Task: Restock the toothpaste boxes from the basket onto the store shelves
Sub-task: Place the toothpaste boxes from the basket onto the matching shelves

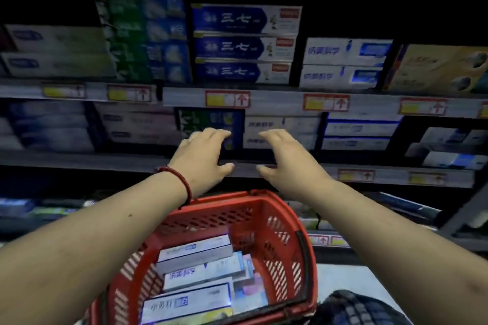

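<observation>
Below both hands, basket holds boxes; left hand and right hand – spread, empty – should square shelf stock above basket first.

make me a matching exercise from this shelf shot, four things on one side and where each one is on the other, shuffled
Things:
1. red basket
2. stack of three blue boxes
3. red bracelet
4. left hand

Places:
A. on the left wrist
B. top shelf in view, centre
C. below both forearms, holding toothpaste boxes
D. open, at the edge of the middle shelf

Pairs: 1-C, 2-B, 3-A, 4-D
</observation>
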Demonstrator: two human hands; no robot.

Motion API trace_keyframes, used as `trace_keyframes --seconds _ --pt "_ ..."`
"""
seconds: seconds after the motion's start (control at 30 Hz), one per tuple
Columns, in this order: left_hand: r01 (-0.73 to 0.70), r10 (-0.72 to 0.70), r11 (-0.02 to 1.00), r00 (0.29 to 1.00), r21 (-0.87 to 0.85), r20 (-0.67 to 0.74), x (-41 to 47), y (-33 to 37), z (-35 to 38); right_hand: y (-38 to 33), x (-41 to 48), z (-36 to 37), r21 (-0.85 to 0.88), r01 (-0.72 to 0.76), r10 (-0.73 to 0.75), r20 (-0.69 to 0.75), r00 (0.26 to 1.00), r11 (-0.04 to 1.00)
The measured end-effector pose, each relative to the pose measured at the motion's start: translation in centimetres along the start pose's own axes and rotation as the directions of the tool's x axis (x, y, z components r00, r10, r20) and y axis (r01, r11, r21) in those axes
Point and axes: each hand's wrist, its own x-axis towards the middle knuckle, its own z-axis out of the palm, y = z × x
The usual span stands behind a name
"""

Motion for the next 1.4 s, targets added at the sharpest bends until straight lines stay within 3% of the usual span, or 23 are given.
trace_keyframes --seconds 0.37,0.7,0.83,0.97,1.07,1.13,1.23,1.3,1.4 --pt "0.066 -0.079 0.995 0.977 0.072 0.197 -6.1 -9.6 8.9 -3.2 -0.5 13.5 -0.034 0.021 -0.012 0.255 0.967 0.999" --pt "0.126 -0.157 0.987 0.882 0.098 0.445 -10.6 -13.5 17.1 -1.3 -2.8 21.7 -0.059 -0.109 0.124 0.549 0.827 0.992" --pt "0.171 -0.248 0.969 0.707 0.181 0.662 -10.8 -14.5 19.7 -1.1 -4.0 23.8 -0.116 -0.129 0.173 0.712 0.68 0.985" --pt "-0.008 -0.241 0.959 0.508 0.284 0.827 -11.6 -13.9 21.0 -1.5 -5.2 25.8 -0.21 -0.139 0.252 0.818 0.517 0.968" --pt "-0.135 -0.293 0.93 0.288 0.341 0.912 -12.5 -13.4 21.9 -1.8 -6.0 27.4 -0.253 -0.086 0.265 0.86 0.436 0.964" --pt "-0.069 -0.326 0.935 0.224 0.349 0.918 -12.9 -13.4 22.5 -2.2 -6.4 28.2 -0.257 -0.062 0.26 0.878 0.401 0.964" --pt "0.157 -0.328 0.938 0.109 0.31 0.938 -13.0 -13.0 22.6 -2.7 -6.6 29.0 -0.258 -0.077 0.267 0.883 0.386 0.963" --pt "0.209 -0.339 0.925 0.083 0.316 0.937 -12.8 -12.6 22.4 -2.8 -6.5 29.3 -0.261 -0.102 0.279 0.88 0.383 0.96" --pt "0.185 -0.378 0.922 0.23 0.341 0.897 -12.4 -12.6 22.2 -2.7 -6.5 29.5 -0.262 -0.148 0.3 0.871 0.39 0.954"
